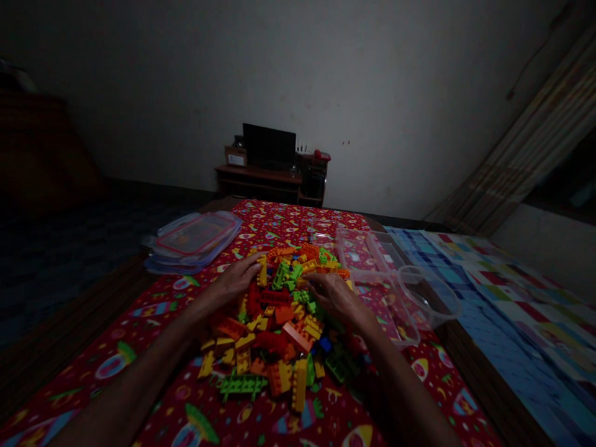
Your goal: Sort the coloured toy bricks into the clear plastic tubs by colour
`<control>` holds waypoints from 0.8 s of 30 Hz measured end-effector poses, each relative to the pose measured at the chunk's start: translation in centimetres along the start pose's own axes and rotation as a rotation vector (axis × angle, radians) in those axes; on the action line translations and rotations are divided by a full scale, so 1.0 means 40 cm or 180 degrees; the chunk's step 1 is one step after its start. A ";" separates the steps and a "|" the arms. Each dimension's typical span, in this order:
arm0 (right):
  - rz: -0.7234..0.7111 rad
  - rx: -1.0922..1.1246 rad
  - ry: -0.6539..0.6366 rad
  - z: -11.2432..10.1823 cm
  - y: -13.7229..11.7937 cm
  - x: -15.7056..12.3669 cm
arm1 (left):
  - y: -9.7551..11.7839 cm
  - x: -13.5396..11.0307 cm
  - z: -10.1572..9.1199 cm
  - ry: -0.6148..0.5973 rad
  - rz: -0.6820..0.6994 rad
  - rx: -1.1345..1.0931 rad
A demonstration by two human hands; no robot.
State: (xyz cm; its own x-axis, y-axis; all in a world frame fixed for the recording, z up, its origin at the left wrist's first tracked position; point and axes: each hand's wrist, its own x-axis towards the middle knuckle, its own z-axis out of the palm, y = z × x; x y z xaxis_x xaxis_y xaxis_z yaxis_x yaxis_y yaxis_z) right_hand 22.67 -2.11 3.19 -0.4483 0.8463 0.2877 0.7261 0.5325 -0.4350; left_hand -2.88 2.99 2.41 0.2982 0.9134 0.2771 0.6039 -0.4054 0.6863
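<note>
A heap of plastic building bricks (284, 315) in yellow, orange, red, green and blue lies on a red patterned cloth (153, 354). At the heap's left far side, my left hand (239, 276) has its thumb and fingers closed on a yellow building brick (262, 270) that stands upright. My right hand (333, 295) reaches into the heap from the right, its fingers bent together beside light green bricks (291, 273). Whatever lies between those fingertips is hidden in the dim light. A long green piece (242, 386) rests at the near edge of the heap.
Stacked clear lids (198, 239) with coloured rims sit at the left. Clear plastic containers (372, 254) stand to the right, one round tub (428, 295) at the table edge. A bed (512, 310) adjoins on the right. Farther back is a desk with a monitor (269, 146).
</note>
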 end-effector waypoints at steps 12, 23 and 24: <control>0.0179 0.0031 -0.0257 -0.088 0.023 -0.022 | -0.015 0.003 0.024 0.0059 -0.0168 0.0450; 0.0167 0.0550 -0.0146 -0.037 0.020 -0.008 | 0.005 -0.038 0.114 -0.0070 0.0910 0.0894; 0.0185 0.0610 -0.0062 -0.037 0.021 -0.003 | 0.003 -0.039 0.118 -0.0041 0.0898 0.0889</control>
State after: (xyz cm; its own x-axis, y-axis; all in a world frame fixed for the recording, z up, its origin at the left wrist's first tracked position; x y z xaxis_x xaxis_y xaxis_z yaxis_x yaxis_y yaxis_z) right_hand 24.11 -1.81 4.06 -0.4199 0.8748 0.2417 0.6394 0.4741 -0.6053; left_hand 0.22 1.32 -1.12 0.4893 0.7649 0.4189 0.6743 -0.6364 0.3746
